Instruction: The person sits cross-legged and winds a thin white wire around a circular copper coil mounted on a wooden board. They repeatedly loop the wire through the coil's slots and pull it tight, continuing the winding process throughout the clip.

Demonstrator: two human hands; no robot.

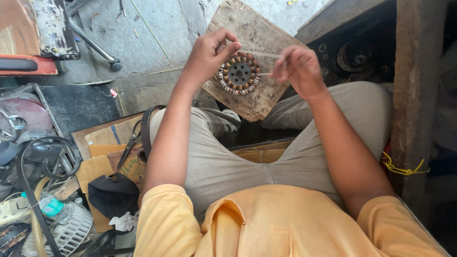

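Two hands up over a round motor stator (239, 74), copper windings around its rim, dark hub with holes in the middle. Stator flat on a worn wooden board (259, 35), board propped on the concrete floor (157, 38) ahead of the knees. Left hand (207, 54) curled just above the stator's left edge, fingers closed, pinching one end of a thin pale strip (259, 54). Right hand (300, 66) on the stator's right side, fingers pinched shut on the strip's other end; second thin piece poking from it toward the windings, too small to identify. Strip stretched between both hands, crossing above the stator's top edge. Whether either hand touches the windings: cannot tell.

Seated, grey trousers (228, 166), yellow shirt (266, 223). Scissors (131, 145) on flattened cardboard (102, 166) left of the left thigh, beside a dark strap. Black cloth (113, 195) and a crumpled white scrap below that. Far left: plastic bottle with teal label (50, 205), white fan guard (71, 233), tangle of black cable. Dark machine recess (354, 54) at upper right, wooden post (416, 95) on the right with yellow wire (402, 167) looped at its side.
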